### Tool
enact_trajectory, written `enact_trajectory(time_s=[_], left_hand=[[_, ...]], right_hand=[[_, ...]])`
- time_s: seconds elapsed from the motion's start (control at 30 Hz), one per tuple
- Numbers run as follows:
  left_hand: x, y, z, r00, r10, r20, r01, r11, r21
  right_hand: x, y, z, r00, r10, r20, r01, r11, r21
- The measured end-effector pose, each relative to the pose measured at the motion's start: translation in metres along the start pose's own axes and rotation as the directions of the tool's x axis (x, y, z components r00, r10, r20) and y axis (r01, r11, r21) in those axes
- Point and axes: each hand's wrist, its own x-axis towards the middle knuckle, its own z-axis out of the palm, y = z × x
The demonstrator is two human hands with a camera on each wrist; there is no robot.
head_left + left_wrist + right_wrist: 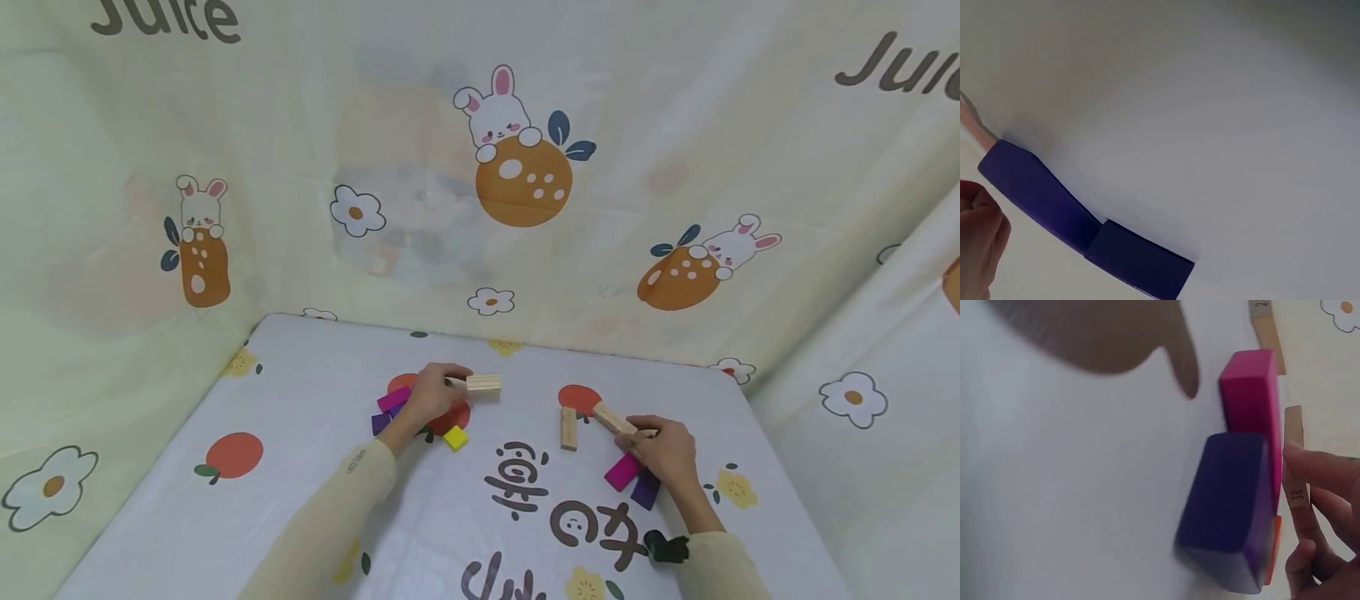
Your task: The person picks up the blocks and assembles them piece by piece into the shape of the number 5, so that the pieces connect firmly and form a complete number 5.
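My left hand (433,393) pinches a pale wooden block (456,383) at the left end of a small group of plain wooden blocks (484,384). In the left wrist view its curled fingers (982,240) show at the left edge, beside two purple blocks (1041,194), and what they grip is out of frame. My right hand (663,452) pinches a wooden block marked 38 (1297,495) between thumb and fingers. Another wooden block (613,418) lies just beyond its fingertips. Near that hand sit a magenta block (1250,394), a purple block (1225,494) and an orange piece (1274,550).
A single wooden block (568,429) lies between the hands. Close to the left forearm are a magenta block (393,398), purple blocks (382,424) and a yellow block (455,437). Printed cloth covers the table (300,517), and a patterned curtain (420,275) hangs behind it.
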Motion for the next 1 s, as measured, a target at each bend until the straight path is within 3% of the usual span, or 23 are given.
enact_trajectory(time_s=[0.17, 0.27, 0.47, 0.67, 1.0], left_hand=[[-0.014, 0.003, -0.005, 1.000, 0.010, 0.018, -0.009, 0.998, -0.056], [-0.025, 0.004, -0.006, 0.999, 0.033, 0.029, -0.031, 0.998, -0.061], [-0.040, 0.000, -0.008, 0.995, 0.060, 0.079, -0.054, 0.996, -0.076], [-0.052, -0.006, -0.008, 0.990, 0.099, 0.102, -0.101, 0.995, 0.021], [-0.074, -0.008, -0.003, 0.967, 0.145, 0.209, -0.163, 0.984, 0.069]], right_hand=[[-0.002, -0.001, 0.000, 0.996, -0.046, -0.078, 0.048, 0.998, 0.032], [-0.004, -0.005, -0.001, 0.995, -0.046, -0.083, 0.052, 0.996, 0.073], [-0.011, -0.015, -0.003, 0.998, -0.059, -0.011, 0.060, 0.990, 0.125], [-0.021, -0.023, 0.000, 0.994, -0.087, 0.070, 0.076, 0.985, 0.153], [-0.036, -0.027, 0.017, 0.975, -0.172, 0.144, 0.158, 0.982, 0.105]])
